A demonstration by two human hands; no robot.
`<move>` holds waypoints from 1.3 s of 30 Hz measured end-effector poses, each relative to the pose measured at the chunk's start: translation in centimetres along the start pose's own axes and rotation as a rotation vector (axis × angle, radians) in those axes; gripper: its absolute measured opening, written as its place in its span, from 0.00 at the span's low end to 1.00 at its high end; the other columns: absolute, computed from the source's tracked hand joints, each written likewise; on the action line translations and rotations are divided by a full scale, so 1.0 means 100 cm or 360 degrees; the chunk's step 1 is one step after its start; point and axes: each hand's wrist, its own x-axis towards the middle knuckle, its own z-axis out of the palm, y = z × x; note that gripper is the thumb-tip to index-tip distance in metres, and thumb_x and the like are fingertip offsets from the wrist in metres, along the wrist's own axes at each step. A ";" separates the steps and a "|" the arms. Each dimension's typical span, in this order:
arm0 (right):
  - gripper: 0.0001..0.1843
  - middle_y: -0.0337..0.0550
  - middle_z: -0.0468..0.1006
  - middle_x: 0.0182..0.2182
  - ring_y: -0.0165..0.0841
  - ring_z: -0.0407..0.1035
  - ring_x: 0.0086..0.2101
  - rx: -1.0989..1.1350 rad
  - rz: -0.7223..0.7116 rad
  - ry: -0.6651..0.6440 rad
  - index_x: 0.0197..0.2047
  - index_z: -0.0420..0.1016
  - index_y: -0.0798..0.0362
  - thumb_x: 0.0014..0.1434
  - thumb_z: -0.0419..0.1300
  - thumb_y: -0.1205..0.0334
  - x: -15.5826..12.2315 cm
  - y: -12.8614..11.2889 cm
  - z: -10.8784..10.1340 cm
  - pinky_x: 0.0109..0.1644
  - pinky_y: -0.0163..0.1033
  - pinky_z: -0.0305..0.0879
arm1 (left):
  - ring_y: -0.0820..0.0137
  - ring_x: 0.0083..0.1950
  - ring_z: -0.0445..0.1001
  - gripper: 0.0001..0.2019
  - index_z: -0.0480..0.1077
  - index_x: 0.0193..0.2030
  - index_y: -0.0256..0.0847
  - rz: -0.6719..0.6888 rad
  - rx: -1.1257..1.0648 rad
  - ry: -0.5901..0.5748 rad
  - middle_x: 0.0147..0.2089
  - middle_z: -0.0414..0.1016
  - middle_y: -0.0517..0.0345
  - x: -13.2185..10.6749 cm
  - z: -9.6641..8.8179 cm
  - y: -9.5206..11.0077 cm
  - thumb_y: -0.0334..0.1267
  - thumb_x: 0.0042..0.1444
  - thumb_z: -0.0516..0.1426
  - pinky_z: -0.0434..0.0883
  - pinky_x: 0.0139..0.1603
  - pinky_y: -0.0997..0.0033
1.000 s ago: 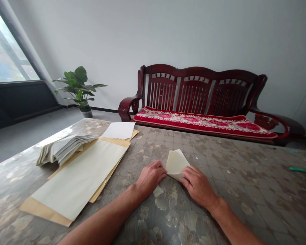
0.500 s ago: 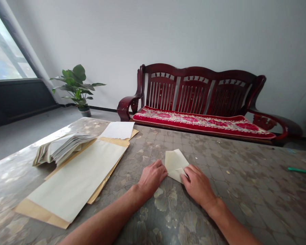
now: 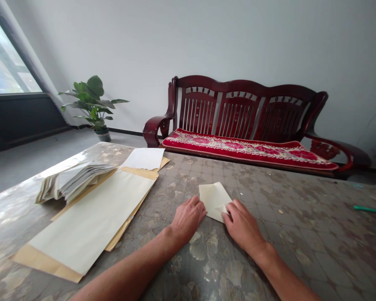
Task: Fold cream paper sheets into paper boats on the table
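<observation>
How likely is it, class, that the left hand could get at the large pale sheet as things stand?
Probably yes: the left hand must leave the small pale paper, but nothing appears to stand between that hand and the large pale sheet, whose upper face lies largely uncovered.

dark red wooden bench [image 3: 238,115] before pale wall [image 3: 238,37], window [image 3: 3,58] at left

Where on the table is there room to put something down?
Between the right hand and the green stick, except a tiny scrap; also between the left hand and the large pale sheet. It's crowded around the paper stack and folded paper.
</observation>
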 end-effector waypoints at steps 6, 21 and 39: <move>0.06 0.42 0.71 0.35 0.36 0.68 0.38 0.0016 -0.0010 0.0001 0.31 0.65 0.49 0.61 0.55 0.65 0.001 0.000 0.002 0.39 0.38 0.58 | 0.68 0.44 0.72 0.11 0.71 0.38 0.41 0.0048 0.0061 0.0039 0.42 0.72 0.55 0.000 0.002 -0.001 0.39 0.67 0.50 0.69 0.46 0.70; 0.04 0.44 0.71 0.35 0.38 0.66 0.39 -0.0203 0.0014 0.0030 0.34 0.65 0.48 0.60 0.58 0.63 0.001 0.001 -0.001 0.36 0.39 0.56 | 0.65 0.44 0.71 0.10 0.71 0.39 0.42 0.0106 0.0186 0.0059 0.42 0.73 0.54 -0.002 0.002 0.001 0.43 0.66 0.53 0.67 0.45 0.66; 0.04 0.43 0.70 0.38 0.37 0.68 0.40 -0.0218 0.0206 -0.0140 0.38 0.64 0.50 0.61 0.55 0.59 0.006 0.002 -0.007 0.35 0.38 0.54 | 0.65 0.45 0.66 0.04 0.71 0.39 0.41 0.0579 0.0223 0.0202 0.44 0.72 0.56 -0.005 0.016 -0.003 0.34 0.64 0.55 0.67 0.45 0.66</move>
